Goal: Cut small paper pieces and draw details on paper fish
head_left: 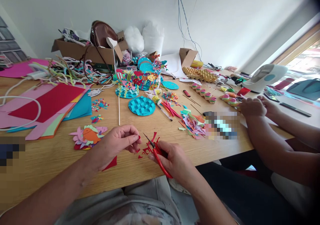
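Note:
My left hand [122, 138] is closed in a pinch above the table. Bits of red show at its fingertips, apparently a small piece of red paper, mostly hidden by the fingers. My right hand [172, 156] is wrapped round the red handles of a pair of scissors [161, 163], whose blades point up and left, slightly apart from the left fingers. Small red paper scraps [146, 149] lie on the table between the hands. A larger red paper piece [111, 163] sits under my left wrist. Left of that hand is a pile of fish-shaped paper cutouts [90, 134].
Coloured paper sheets [47, 108] cover the left side. Ahead stand a blue egg-tray disc [141, 106], a white stick [119, 108] and fish-decorated pieces [137, 80]. Paper strips [193, 121] lie to the right, where another person's hands [253, 107] work by painted egg-tray strips [231, 100].

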Motion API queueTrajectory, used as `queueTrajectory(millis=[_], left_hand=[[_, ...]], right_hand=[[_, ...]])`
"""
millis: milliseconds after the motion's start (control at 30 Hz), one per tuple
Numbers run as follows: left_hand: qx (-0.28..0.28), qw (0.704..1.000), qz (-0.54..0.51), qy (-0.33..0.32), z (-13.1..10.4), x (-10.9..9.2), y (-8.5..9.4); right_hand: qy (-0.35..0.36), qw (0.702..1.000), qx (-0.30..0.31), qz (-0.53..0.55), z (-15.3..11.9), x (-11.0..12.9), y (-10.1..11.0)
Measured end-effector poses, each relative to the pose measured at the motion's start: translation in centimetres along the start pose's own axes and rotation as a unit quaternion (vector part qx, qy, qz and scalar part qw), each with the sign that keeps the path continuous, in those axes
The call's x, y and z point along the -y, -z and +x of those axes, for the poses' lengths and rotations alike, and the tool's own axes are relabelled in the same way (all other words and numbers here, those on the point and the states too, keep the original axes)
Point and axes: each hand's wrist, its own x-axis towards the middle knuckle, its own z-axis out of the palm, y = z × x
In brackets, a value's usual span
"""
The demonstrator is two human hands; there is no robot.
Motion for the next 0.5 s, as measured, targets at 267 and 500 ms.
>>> queueTrajectory(millis=[267, 500], left_hand=[[-0.13, 0.886, 0.438, -0.08, 1.8, -1.8, 9.6], [-0.118, 0.77, 0.627, -0.009, 3.2, -1.3, 14.6]], right_hand=[[-0.05, 0.99, 0.027, -0.127, -0.2, -0.9, 1.0], [-0.098, 0.98, 0.047, -0.164, -0.4, -1.9, 1.2]])
